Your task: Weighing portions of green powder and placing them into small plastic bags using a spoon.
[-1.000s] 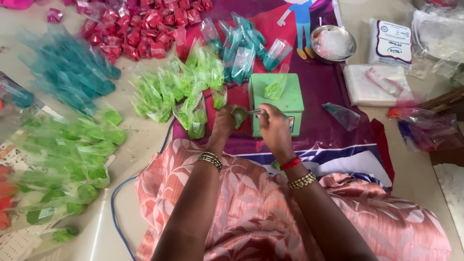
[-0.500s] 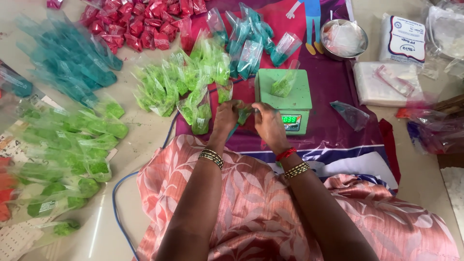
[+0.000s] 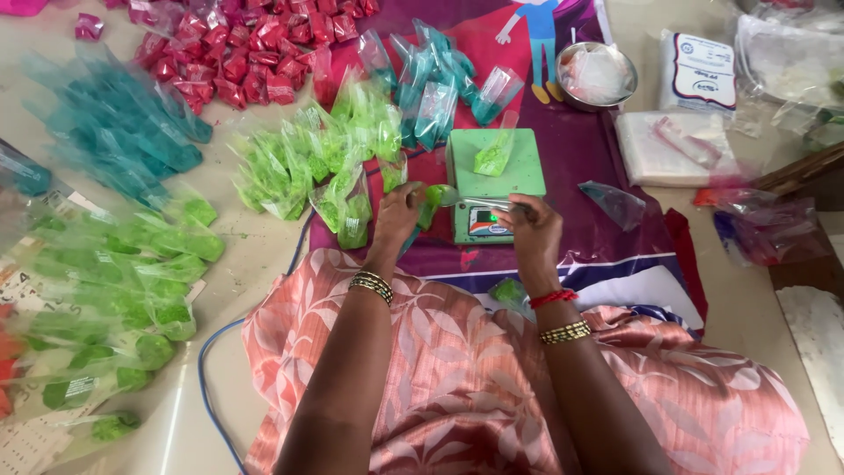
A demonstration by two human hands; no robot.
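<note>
One small packet of green powder (image 3: pixel 429 204) is gripped in the fingers of the left hand (image 3: pixel 397 215), just left of the one green scale (image 3: pixel 494 183). One metal spoon (image 3: pixel 479 200) is pinched by the right hand (image 3: pixel 533 230), its bowl at the packet's mouth. One more green packet (image 3: pixel 495 151) lies on the scale, and one steel bowl (image 3: pixel 596 76) stands behind. The heaped green packets (image 3: pixel 308 163) are too many to count.

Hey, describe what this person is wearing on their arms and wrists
Both forearms are bare, no sleeves showing. The left hand has stacked gold-coloured bangles at the wrist. The right hand has a red thread band and, further up the forearm, a gold-coloured beaded bangle. No gloves.
</note>
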